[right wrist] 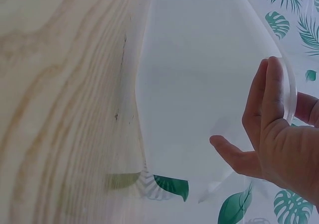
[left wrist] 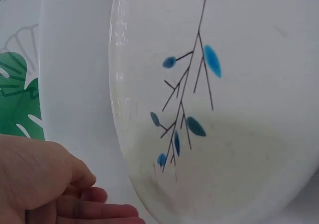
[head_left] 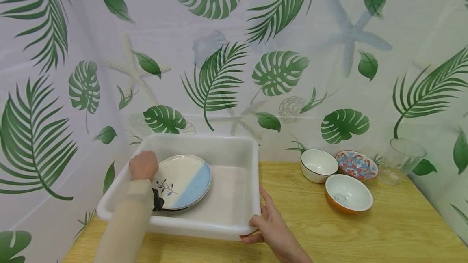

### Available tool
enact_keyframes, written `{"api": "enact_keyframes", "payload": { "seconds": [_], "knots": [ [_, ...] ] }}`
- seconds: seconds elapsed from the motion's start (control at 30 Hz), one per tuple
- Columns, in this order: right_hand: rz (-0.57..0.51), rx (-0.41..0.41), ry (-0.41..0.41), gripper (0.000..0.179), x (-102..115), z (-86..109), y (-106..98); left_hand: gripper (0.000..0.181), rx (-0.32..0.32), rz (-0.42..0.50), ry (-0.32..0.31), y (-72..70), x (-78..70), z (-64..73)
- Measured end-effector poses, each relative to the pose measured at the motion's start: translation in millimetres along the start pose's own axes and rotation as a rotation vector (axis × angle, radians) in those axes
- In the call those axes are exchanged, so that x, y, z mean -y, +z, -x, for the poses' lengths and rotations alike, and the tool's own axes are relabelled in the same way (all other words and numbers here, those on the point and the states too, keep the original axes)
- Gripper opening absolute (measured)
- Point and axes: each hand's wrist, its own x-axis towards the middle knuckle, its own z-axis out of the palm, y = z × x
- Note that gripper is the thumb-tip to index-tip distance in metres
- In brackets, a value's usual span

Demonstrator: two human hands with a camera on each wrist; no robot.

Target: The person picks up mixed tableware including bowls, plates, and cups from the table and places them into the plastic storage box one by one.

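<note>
White sheeting [head_left: 226, 92] printed with green leaves, starfish and shells covered the walls behind a pale wooden counter [head_left: 395, 230]. Left of centre in the lower half of the frame was a large white tub [head_left: 252, 182], rectangular with rounded corners; whether its whole base touched the counter could not be told. Inside the tub, in its left half, lay stacked plates [head_left: 183, 182]; the top one was cream, with a light blue section at its right and a dark sprig of leaves.

A person's left hand [head_left: 144, 165], in a cream sleeve [head_left: 124, 222], was at the left side of the tub, left of the plates. Its fingers looked bent in the head view; the left wrist view put their tips just beside the lower left edge of the top plate. Whether they gripped the rim could not be told.

The right hand [head_left: 268, 224] gripped the tub's rim near the lower right corner. In the right wrist view, two fingers [right wrist: 273, 87] pressed along the outer wall while the thumb reached behind the rim; another finger pointed left, lower down.

Grouped at the right of the frame were a white bowl with a dark rim [head_left: 319, 167], a red-and-blue patterned bowl [head_left: 357, 165], an orange-sided bowl with a white inside [head_left: 349, 193] and a clear cup [head_left: 400, 161].
</note>
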Motion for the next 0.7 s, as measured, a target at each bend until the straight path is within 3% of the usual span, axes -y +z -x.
{"api": "enact_keyframes", "payload": {
  "seconds": [0.13,0.47,0.7],
  "knots": [
    [0.001,-0.001,0.001,0.096,0.7,-0.2,-0.2,0.023,-0.032,0.015,-0.008,-1.2,-1.1,-5.4],
    [-0.003,-0.002,0.016,0.096,1.2,-1.2,-1.5,0.027,0.020,0.100,-0.051,1.4,-1.4,-12.7],
    [-0.010,0.006,0.003,0.096,-0.4,-2.1,-2.6,0.027,0.009,0.185,-0.102,3.2,-1.9,-16.6]
  ]
}}
